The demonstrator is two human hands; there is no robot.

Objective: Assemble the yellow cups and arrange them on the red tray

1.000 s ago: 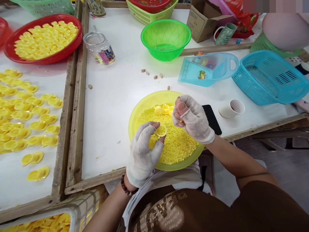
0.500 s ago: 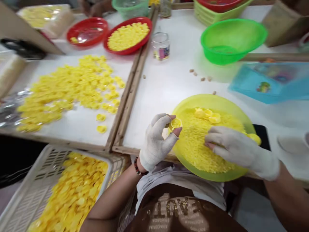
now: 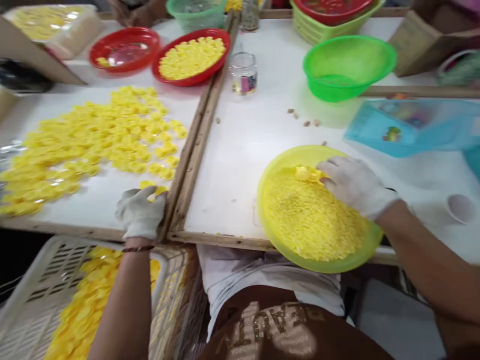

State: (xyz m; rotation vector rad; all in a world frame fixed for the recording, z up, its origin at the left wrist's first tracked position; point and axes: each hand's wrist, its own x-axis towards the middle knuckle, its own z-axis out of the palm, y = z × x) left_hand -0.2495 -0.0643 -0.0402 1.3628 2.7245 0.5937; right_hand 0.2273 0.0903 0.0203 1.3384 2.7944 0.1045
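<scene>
My left hand, in a white fingertip-free glove, is at the near edge of the left table. Its thumb and forefinger close around a small yellow cup, partly hidden, beside a couple of others at the edge of a wide spread of yellow cups. My right hand, gloved alike, reaches into a yellow bowl full of small pale-yellow grains. Its fingers close on one of several empty yellow cups lying on the grains; the fingertips are partly hidden.
A white crate of yellow pieces stands below on the left. Behind are red trays, a clear jar, a green basin and a blue folder-like sheet. A wooden rim divides the tables. Another person's hands are at the back.
My left hand has moved from beside the bowl, where it held a small yellow cup, to the cups on the left table. My right hand has moved from the grains up to the cups in the bowl.
</scene>
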